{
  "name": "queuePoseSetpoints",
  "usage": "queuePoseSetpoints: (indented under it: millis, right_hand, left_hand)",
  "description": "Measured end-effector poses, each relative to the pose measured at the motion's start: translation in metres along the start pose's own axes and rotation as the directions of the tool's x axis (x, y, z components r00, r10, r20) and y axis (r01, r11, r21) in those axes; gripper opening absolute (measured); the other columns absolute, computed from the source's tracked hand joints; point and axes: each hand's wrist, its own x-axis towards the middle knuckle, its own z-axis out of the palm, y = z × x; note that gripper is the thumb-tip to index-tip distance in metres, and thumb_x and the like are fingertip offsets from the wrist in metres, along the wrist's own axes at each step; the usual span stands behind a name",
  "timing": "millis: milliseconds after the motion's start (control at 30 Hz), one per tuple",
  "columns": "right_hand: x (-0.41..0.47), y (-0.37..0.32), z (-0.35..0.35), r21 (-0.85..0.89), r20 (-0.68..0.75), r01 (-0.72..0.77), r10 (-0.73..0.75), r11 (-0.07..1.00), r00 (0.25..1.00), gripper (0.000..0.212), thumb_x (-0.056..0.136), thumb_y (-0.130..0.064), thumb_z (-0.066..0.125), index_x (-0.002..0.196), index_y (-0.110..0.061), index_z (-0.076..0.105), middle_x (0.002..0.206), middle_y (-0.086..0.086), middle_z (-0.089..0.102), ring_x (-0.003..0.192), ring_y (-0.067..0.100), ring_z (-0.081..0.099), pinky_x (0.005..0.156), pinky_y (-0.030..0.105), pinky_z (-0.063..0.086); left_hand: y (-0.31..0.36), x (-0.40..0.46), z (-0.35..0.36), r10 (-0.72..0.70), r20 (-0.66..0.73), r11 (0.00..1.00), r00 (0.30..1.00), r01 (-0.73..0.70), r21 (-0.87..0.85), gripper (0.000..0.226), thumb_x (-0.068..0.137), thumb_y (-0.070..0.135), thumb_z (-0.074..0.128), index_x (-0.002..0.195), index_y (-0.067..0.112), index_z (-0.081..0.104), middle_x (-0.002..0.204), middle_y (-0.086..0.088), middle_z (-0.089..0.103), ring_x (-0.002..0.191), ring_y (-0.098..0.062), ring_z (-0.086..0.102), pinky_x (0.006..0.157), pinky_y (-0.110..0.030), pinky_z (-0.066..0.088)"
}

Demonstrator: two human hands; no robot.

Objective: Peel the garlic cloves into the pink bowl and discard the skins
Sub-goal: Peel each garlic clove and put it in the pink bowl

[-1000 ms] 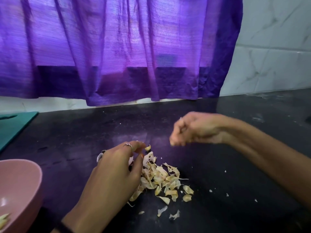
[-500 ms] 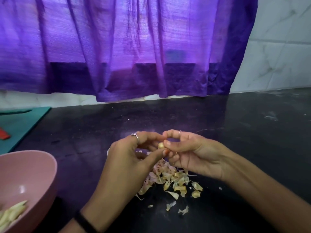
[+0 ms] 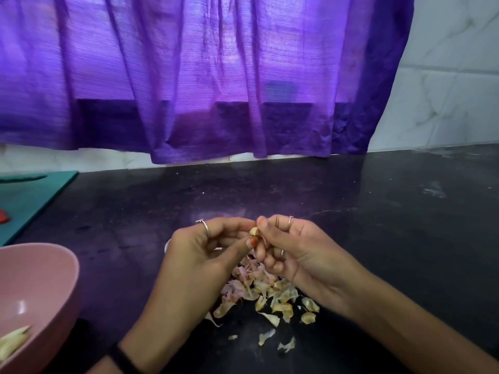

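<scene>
Both hands meet above the black counter (image 3: 378, 211) and pinch one small garlic clove (image 3: 253, 231) between them. My left hand (image 3: 205, 255) holds the clove with thumb and forefinger. My right hand (image 3: 294, 252) pinches the clove's top with its thumb and fingertips. Under the hands lies a heap of dry garlic skins (image 3: 267, 295). The pink bowl (image 3: 51, 268) stands at the lower left edge, with several peeled cloves (image 3: 13, 344) inside it.
A teal cutting board (image 3: 29, 195) lies at the far left with something red at its edge. A purple curtain (image 3: 216, 76) hangs over the back of the counter. White tiled wall rises at the right.
My left hand rose from the skin pile with a clove and my right hand came in to meet it. Both now pinch the clove; the view shifted left, showing more of the bowl.
</scene>
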Motion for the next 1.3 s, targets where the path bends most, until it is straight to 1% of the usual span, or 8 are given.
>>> queuePoseSetpoints:
  millis: [133, 300, 467, 600, 867, 967, 1133, 1300]
  right_hand:
    - [-0.003, 0.002, 0.004, -0.116, -0.047, 0.018, -0.023, 0.993, 0.999, 0.021, 0.094, -0.027, 0.056, 0.089, -0.008, 0.061, 0.063, 0.005, 0.059, 0.051, 0.010, 0.048, 0.048, 0.019, 0.039]
    - [-0.005, 0.001, 0.000, -0.498, -0.126, 0.222, -0.324, 0.838, 0.938, 0.014, 0.092, -0.026, 0.059, 0.090, -0.015, 0.067, 0.072, -0.006, 0.068, 0.065, 0.002, 0.060, 0.064, 0.016, 0.048]
    - [-0.006, 0.001, -0.001, -0.584, -0.079, 0.249, -0.359, 0.773, 0.930, 0.007, 0.089, -0.020, 0.067, 0.089, -0.017, 0.072, 0.089, 0.003, 0.073, 0.087, 0.017, 0.068, 0.084, 0.033, 0.056]
    - [-0.007, 0.001, -0.001, -0.568, -0.086, 0.243, -0.350, 0.786, 0.933, 0.007, 0.088, -0.020, 0.068, 0.089, -0.016, 0.074, 0.091, 0.005, 0.073, 0.090, 0.019, 0.068, 0.087, 0.039, 0.055]
    - [-0.006, 0.002, 0.000, -0.551, -0.068, 0.291, -0.389, 0.782, 0.919, 0.008, 0.088, -0.018, 0.067, 0.089, -0.015, 0.075, 0.092, 0.004, 0.072, 0.088, 0.026, 0.068, 0.082, 0.046, 0.055]
    - [-0.005, 0.005, 0.001, -0.589, -0.055, 0.328, -0.442, 0.738, 0.895, 0.007, 0.088, -0.018, 0.067, 0.086, -0.018, 0.074, 0.093, -0.002, 0.069, 0.088, 0.017, 0.067, 0.083, 0.039, 0.055]
    - [-0.004, 0.009, 0.005, -0.690, -0.041, 0.376, -0.553, 0.618, 0.832, 0.007, 0.087, -0.014, 0.068, 0.081, -0.017, 0.070, 0.100, -0.011, 0.062, 0.100, 0.003, 0.059, 0.084, 0.007, 0.038]
    - [-0.001, 0.014, 0.009, -0.739, -0.071, 0.365, -0.605, 0.566, 0.793, 0.007, 0.083, -0.028, 0.062, 0.079, -0.023, 0.066, 0.105, -0.018, 0.057, 0.103, 0.000, 0.054, 0.084, 0.005, 0.035]
  left_hand:
    - [0.000, 0.001, 0.001, -0.021, -0.024, 0.999, 0.999, 0.021, -0.024, 0.019, 0.067, 0.022, 0.069, 0.085, 0.020, 0.075, 0.079, -0.002, 0.074, 0.074, -0.014, 0.070, 0.063, -0.015, 0.052]
    - [-0.007, 0.002, -0.001, -0.062, -0.052, 0.998, 0.997, 0.062, -0.012, 0.021, 0.065, 0.031, 0.069, 0.084, 0.022, 0.075, 0.081, 0.000, 0.075, 0.077, -0.013, 0.070, 0.066, -0.015, 0.053]
    - [-0.007, 0.002, -0.002, -0.068, -0.051, 0.997, 0.996, 0.067, -0.033, 0.023, 0.063, 0.032, 0.070, 0.083, 0.022, 0.075, 0.081, -0.001, 0.075, 0.074, -0.011, 0.070, 0.062, -0.014, 0.051]
    - [-0.004, 0.001, -0.001, -0.038, -0.049, 0.999, 0.998, 0.037, -0.022, 0.026, 0.059, 0.036, 0.070, 0.080, 0.021, 0.075, 0.078, 0.000, 0.074, 0.069, -0.008, 0.069, 0.061, -0.014, 0.051]
    - [0.001, 0.001, 0.000, -0.012, -0.049, 0.997, 0.999, 0.008, -0.078, 0.022, 0.063, 0.021, 0.071, 0.083, 0.011, 0.073, 0.075, -0.006, 0.074, 0.068, -0.013, 0.071, 0.060, -0.014, 0.052]
    - [0.001, 0.001, 0.000, 0.006, -0.067, 0.996, 0.998, -0.012, -0.087, 0.021, 0.064, 0.019, 0.071, 0.083, 0.009, 0.074, 0.076, -0.006, 0.074, 0.071, -0.015, 0.072, 0.062, -0.015, 0.052]
    - [0.000, 0.001, 0.003, 0.025, -0.091, 0.995, 0.996, -0.033, -0.092, 0.018, 0.065, 0.016, 0.071, 0.082, 0.010, 0.074, 0.075, -0.005, 0.075, 0.072, -0.015, 0.073, 0.065, -0.016, 0.054]
    - [0.000, -0.001, 0.005, 0.052, -0.113, 0.996, 0.992, -0.060, -0.066, 0.017, 0.065, 0.019, 0.070, 0.080, 0.013, 0.074, 0.074, -0.002, 0.075, 0.071, -0.013, 0.072, 0.064, -0.016, 0.054]
